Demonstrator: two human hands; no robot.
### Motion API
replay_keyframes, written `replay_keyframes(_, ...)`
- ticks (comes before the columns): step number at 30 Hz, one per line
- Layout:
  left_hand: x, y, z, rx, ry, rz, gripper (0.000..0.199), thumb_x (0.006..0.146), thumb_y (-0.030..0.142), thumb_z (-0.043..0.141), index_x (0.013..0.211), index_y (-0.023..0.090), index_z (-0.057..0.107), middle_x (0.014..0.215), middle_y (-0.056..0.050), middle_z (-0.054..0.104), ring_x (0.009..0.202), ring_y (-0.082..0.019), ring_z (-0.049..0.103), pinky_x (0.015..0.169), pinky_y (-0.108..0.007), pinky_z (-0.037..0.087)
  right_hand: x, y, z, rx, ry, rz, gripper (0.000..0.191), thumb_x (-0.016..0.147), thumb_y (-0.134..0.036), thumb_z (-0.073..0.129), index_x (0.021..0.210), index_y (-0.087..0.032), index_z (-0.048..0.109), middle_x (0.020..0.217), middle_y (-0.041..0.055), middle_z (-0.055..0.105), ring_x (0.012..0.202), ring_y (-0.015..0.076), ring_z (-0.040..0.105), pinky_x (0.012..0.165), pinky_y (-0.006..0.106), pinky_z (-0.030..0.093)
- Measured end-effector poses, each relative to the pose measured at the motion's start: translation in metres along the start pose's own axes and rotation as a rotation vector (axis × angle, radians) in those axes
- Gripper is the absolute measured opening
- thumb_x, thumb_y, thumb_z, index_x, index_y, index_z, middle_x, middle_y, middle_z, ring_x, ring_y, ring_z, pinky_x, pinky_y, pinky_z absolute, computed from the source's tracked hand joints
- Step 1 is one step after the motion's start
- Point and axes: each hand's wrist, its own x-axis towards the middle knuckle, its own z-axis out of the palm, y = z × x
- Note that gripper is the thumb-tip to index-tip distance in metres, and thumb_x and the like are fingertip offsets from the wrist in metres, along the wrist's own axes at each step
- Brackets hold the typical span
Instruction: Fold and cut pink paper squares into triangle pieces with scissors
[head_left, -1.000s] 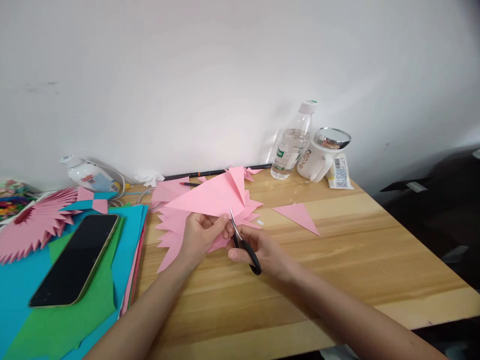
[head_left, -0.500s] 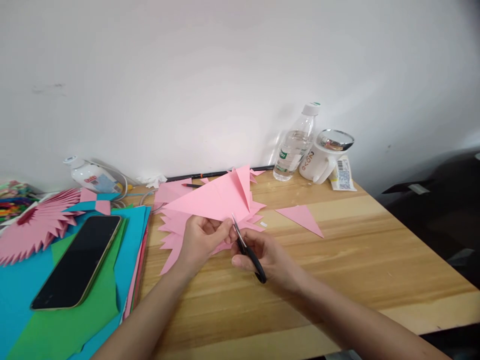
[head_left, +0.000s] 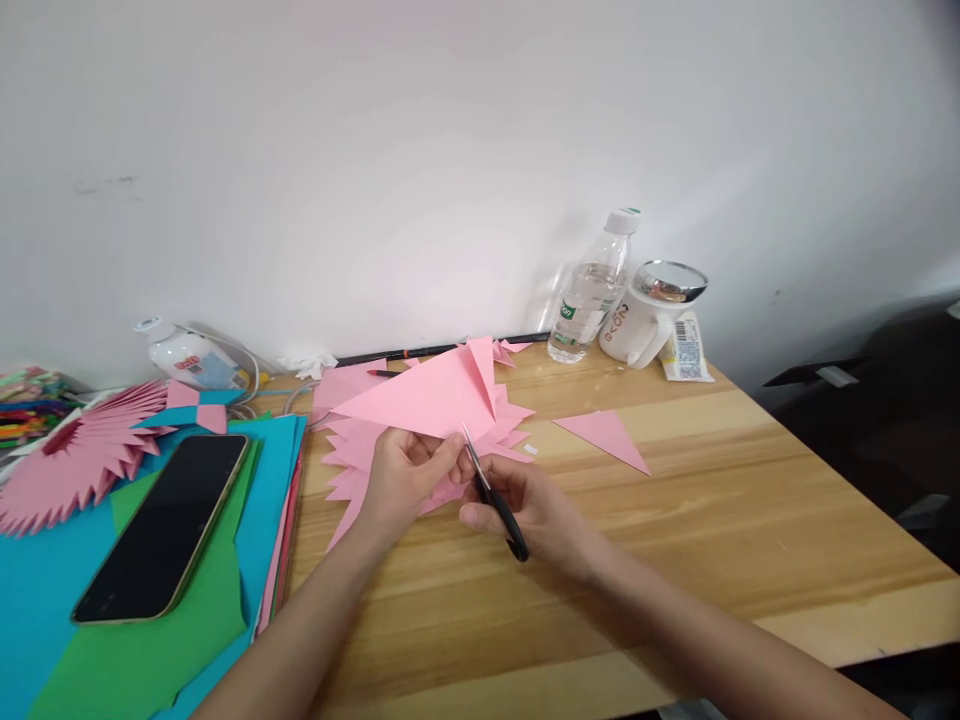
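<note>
My left hand (head_left: 411,475) pinches the lower edge of a folded pink sheet of paper (head_left: 427,395), which is raised above the table. Black-handled scissors (head_left: 499,515) sit in my right hand (head_left: 529,510), the fingers closed about the handles. Their blades point up and away from me and meet the paper's lower edge just right of my left fingertips. Beneath the held sheet lie zigzag-edged pink paper pieces (head_left: 349,452), partly hidden by it and by my hands. A loose pink triangle (head_left: 606,438) rests on the wood to the right.
A water bottle (head_left: 589,290) and a white lidded mug (head_left: 645,315) stand by the wall. To the left, a phone (head_left: 165,530) lies on green paper (head_left: 142,650) and blue sheets (head_left: 277,470), near a pink pleated paper fan (head_left: 90,455) and a white bottle (head_left: 191,355) on its side.
The view has shifted slightly. The folded pink paper tilts a little lower at its top; both hands keep nearly the same place and hold.
</note>
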Motion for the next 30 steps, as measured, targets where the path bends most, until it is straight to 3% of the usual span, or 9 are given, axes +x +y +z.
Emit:
replay_keyframes(8, 0.001, 0.004, -0.003, -0.016, -0.015, 0.018, 0.026, 0.077, 0.026, 0.063, 0.054, 0.014, 0.061, 0.052, -0.002, 0.064, 0.049, -0.012, 0.06, 0.05, -0.02, 0.048, 0.002, 0.003, 0.001, 0.043, -0.032, -0.059, 0.045, 0.061, -0.046, 0.08, 0.085, -0.018, 0.055, 0.067, -0.0049, 0.044, 0.061, 0.0087, 0.038, 0.057, 0.023, 0.031)
replay_keyframes(15, -0.001, 0.012, 0.0, -0.04, -0.032, -0.004, 0.024, 0.074, 0.027, 0.063, 0.053, 0.015, 0.061, 0.051, -0.003, 0.063, 0.047, -0.012, 0.058, 0.048, -0.021, 0.048, -0.004, 0.006, 0.001, 0.054, -0.009, -0.021, 0.046, 0.061, -0.046, 0.08, 0.087, -0.018, 0.055, 0.067, -0.0048, 0.045, 0.06, 0.0092, 0.04, 0.058, 0.024, 0.033)
replay_keyframes(23, -0.002, 0.009, -0.001, -0.016, -0.036, -0.015, 0.022, 0.075, 0.025, 0.063, 0.056, 0.014, 0.06, 0.053, -0.002, 0.064, 0.049, -0.012, 0.058, 0.051, -0.021, 0.047, -0.004, 0.008, 0.001, 0.006, 0.0, -0.056, 0.038, 0.067, -0.045, 0.076, 0.079, -0.017, 0.052, 0.069, -0.0033, 0.046, 0.061, 0.0091, 0.04, 0.058, 0.024, 0.032)
replay_keyframes(30, -0.003, 0.01, 0.0, -0.013, -0.038, 0.007, 0.023, 0.076, 0.023, 0.062, 0.055, 0.015, 0.06, 0.052, -0.002, 0.064, 0.049, -0.011, 0.059, 0.049, -0.019, 0.046, -0.005, 0.007, 0.003, 0.019, -0.004, -0.059, 0.039, 0.066, -0.043, 0.077, 0.084, -0.017, 0.054, 0.067, -0.005, 0.044, 0.058, 0.0079, 0.037, 0.056, 0.023, 0.03)
